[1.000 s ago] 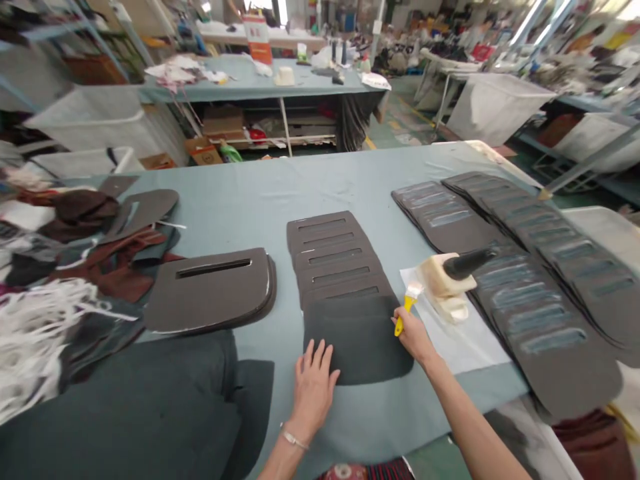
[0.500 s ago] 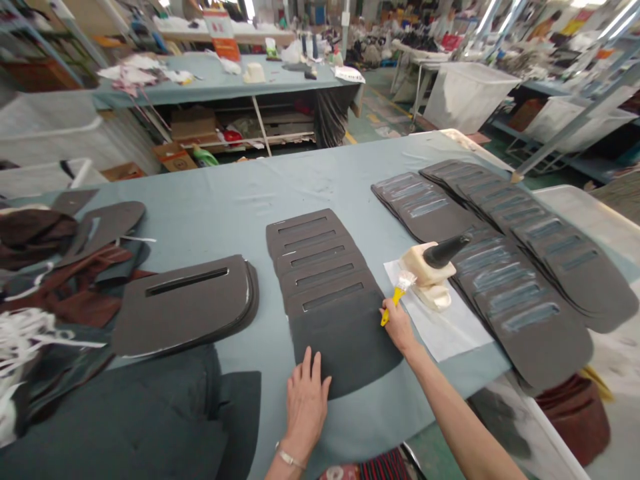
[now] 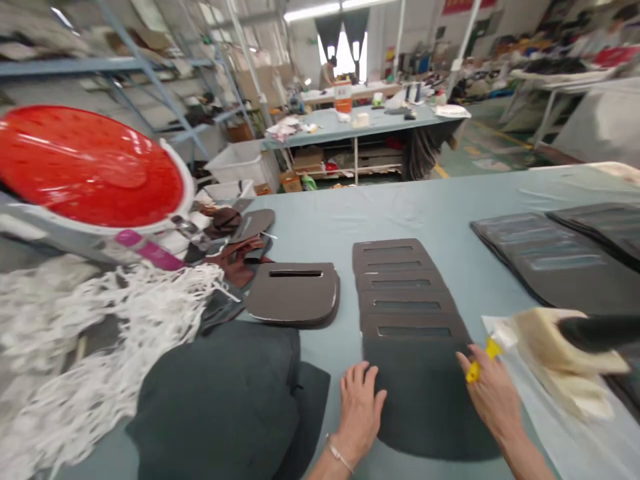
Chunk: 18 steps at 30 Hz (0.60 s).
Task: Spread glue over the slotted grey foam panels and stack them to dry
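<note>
Now, right hand (image 3: pixel 494 398) with one brush (image 3: pixel 492 349) in grip, left hand (image 3: pixel 361 402) splayed at one dark panel (image 3: pixel 429 407).

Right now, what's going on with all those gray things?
A person's left hand rests at the left edge of a plain dark panel. The right hand holds a yellow brush near its right edge. Slotted gray pieces overlap beyond the panel; a slotted stack lies farther left.

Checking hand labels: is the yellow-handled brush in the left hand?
No, the right hand holds the yellow-handled brush.
</note>
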{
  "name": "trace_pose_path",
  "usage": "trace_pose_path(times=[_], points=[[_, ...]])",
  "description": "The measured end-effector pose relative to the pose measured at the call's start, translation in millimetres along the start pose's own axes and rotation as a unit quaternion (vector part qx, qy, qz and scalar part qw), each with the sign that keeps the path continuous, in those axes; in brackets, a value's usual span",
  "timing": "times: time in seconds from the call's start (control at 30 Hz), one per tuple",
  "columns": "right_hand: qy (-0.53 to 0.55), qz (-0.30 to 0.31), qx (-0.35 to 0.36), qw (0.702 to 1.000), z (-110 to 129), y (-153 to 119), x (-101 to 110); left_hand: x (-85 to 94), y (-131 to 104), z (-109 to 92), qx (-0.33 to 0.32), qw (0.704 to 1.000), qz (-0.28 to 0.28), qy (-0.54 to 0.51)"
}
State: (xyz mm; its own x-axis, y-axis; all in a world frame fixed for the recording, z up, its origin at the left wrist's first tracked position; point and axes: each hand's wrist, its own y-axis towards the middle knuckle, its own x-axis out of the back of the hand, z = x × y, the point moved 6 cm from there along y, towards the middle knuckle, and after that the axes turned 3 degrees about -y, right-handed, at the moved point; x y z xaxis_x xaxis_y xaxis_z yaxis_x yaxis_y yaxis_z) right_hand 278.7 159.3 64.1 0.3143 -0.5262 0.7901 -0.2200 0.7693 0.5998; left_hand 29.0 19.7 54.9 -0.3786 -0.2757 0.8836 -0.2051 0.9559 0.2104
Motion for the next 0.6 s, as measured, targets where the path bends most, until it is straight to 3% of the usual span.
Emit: trace_pose_path(times=[0.1,0.17,0.23,0.33,0.47,0.53,0.6], points=[[0.101,-0.011,-0.024,0.995,45.1,24.7,11.5,39.5,23.0,43.8,0.034,0.997,-0.066,0.01],[0.196,-0.018,-0.041,0.979,91.7,43.6,17.8,68.0,36.8,82.4,0.056,0.993,-0.105,0.022],[0.308,0.001,-0.062,0.949,152.9,63.9,17.0,94.9,48.0,123.5,0.079,0.987,-0.137,0.034],[0.439,0.095,-0.097,0.888,268.9,92.8,-2.0,126.7,58.9,179.3,0.098,0.98,-0.163,0.051],[0.542,0.179,-0.057,0.819,433.4,120.2,-37.6,143.5,66.2,230.1,0.072,0.985,-0.145,0.06],[0.561,0.207,-0.026,0.801,497.8,127.2,-58.4,142.9,68.6,246.1,0.044,0.99,-0.124,0.053],[0.547,0.245,0.013,0.8,544.6,132.8,-80.2,141.7,70.5,257.8,0.021,0.993,-0.111,0.039]])
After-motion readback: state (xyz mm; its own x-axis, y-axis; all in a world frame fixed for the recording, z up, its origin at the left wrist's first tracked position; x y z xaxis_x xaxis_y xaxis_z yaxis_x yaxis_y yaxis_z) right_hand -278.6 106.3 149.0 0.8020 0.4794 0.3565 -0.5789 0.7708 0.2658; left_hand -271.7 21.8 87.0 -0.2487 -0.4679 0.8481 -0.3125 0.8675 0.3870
